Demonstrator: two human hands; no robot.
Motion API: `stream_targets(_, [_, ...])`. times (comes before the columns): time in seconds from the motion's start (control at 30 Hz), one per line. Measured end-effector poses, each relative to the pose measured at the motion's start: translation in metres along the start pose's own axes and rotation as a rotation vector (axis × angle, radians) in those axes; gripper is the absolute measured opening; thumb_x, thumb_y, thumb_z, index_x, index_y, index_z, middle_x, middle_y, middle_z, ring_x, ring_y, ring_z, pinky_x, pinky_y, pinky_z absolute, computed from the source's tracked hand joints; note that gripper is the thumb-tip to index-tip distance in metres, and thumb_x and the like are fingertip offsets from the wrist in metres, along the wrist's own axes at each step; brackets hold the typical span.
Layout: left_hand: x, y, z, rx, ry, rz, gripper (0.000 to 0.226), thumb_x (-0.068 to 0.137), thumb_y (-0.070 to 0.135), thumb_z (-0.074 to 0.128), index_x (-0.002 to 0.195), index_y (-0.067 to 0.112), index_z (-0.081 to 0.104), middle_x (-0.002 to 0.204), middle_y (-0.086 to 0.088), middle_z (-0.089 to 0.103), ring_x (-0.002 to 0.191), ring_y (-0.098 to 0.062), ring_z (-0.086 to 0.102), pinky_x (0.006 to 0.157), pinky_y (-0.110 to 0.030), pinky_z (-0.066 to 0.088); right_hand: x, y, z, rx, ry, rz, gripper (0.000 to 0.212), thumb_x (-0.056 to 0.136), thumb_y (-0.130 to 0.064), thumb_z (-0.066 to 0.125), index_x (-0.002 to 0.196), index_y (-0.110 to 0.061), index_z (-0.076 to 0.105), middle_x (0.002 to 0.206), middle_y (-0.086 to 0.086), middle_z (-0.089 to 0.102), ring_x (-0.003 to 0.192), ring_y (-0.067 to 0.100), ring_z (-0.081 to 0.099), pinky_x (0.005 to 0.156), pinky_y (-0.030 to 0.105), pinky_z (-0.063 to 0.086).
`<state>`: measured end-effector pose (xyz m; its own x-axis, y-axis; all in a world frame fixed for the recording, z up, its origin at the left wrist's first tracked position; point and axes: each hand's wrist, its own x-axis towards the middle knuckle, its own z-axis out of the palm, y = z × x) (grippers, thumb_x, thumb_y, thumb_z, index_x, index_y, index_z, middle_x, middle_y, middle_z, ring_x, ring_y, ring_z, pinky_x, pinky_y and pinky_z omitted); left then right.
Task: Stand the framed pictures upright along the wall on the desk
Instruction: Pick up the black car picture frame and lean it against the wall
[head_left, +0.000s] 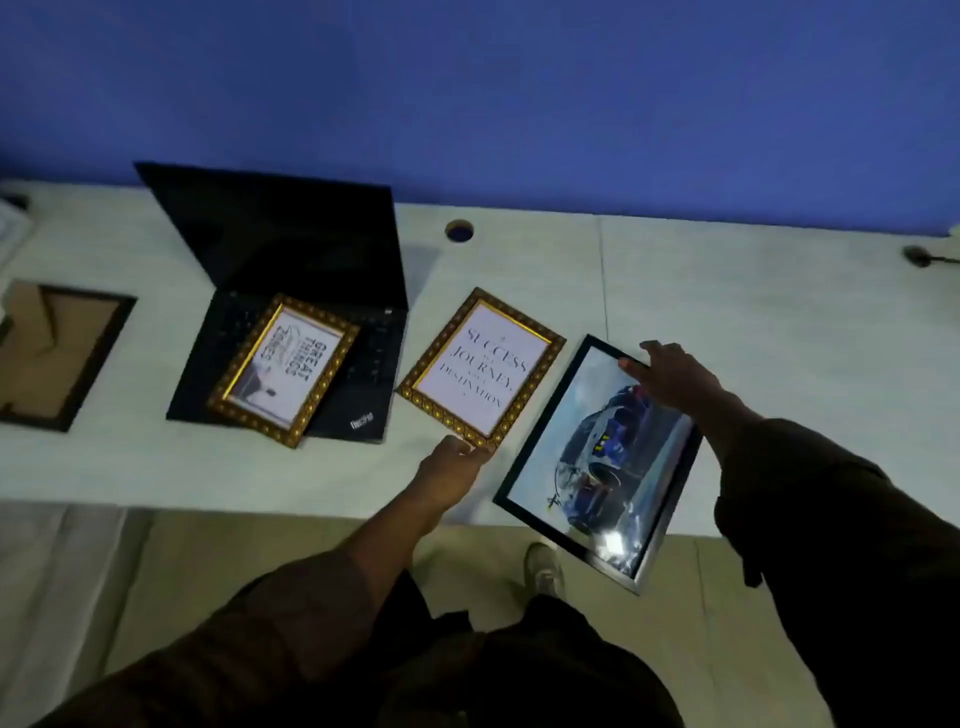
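Gold beaded moulding frames two of the pictures lying flat on the pale desk (727, 312): the "Great Things" frame (284, 370) rests on the keyboard of an open ThinkPad laptop (291, 291), and the "Success" frame (482, 368) lies just beside it on the desktop. A larger black-framed car picture (597, 462) lies at an angle with its near corner hanging over the desk edge. A fourth frame (57, 353) lies face down at far left. None stands against the blue wall (519, 93) yet.

The left hand (452, 470) touches the near corner of the "Success" frame, but I cannot tell whether its fingers pinch it. The right hand (670, 376) rests on the far edge of the car picture, fingers loosely spread.

These frames look stiff and light, but the glossy front probably means breakable, slippery glazing. Best gripped by the side rails, not the face
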<state>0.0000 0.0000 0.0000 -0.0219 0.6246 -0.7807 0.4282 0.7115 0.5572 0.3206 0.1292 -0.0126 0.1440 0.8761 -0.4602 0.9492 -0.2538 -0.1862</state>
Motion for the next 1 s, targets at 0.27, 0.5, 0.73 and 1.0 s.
stream_targets(0.27, [-0.029,-0.029,0.077,-0.203,0.038,-0.335,0.025,0.096,0.039,0.059,0.088,0.016,0.066,0.072,-0.003,0.058,0.066,-0.018,0.055,0.048,-0.02,0.04,0.026,0.017,0.008,-0.171,-0.119,-0.14,0.069,0.094,-0.065,0.046,0.136,-0.011,0.05,0.128,0.026,0.051,0.117,0.048,0.056,0.099,0.055,0.049])
stream_targets(0.5, [-0.029,-0.024,0.133,-0.399,-0.13,-0.357,0.031,0.092,0.048,0.064,0.088,0.018,0.061,0.098,-0.007,0.059,0.089,-0.021,0.057,0.067,-0.029,0.038,0.026,0.023,0.016,-0.18,-0.027,-0.205,0.063,0.096,-0.06,0.045,0.135,-0.011,0.05,0.126,0.023,0.053,0.118,0.044,0.054,0.097,0.053,0.049])
stream_targets(0.73, [-0.034,-0.018,0.132,-0.493,-0.127,-0.367,0.021,0.096,0.029,0.059,0.106,0.011,0.064,0.102,-0.008,0.064,0.078,-0.017,0.065,0.059,-0.022,0.038,0.01,0.02,0.007,-0.097,0.035,-0.135,0.062,0.096,-0.063,0.041,0.124,-0.008,0.052,0.12,0.025,0.058,0.113,0.046,0.058,0.094,0.052,0.05])
stream_targets(1.0, [-0.068,-0.053,0.031,-0.415,0.006,-0.147,0.008,0.096,0.03,0.06,0.092,0.022,0.061,0.095,-0.005,0.066,0.091,-0.024,0.064,0.083,-0.032,0.046,-0.044,-0.053,0.0,-0.019,0.215,-0.22,0.053,0.102,-0.055,0.036,0.114,-0.011,0.062,0.108,0.019,0.065,0.101,0.039,0.064,0.086,0.047,0.055])
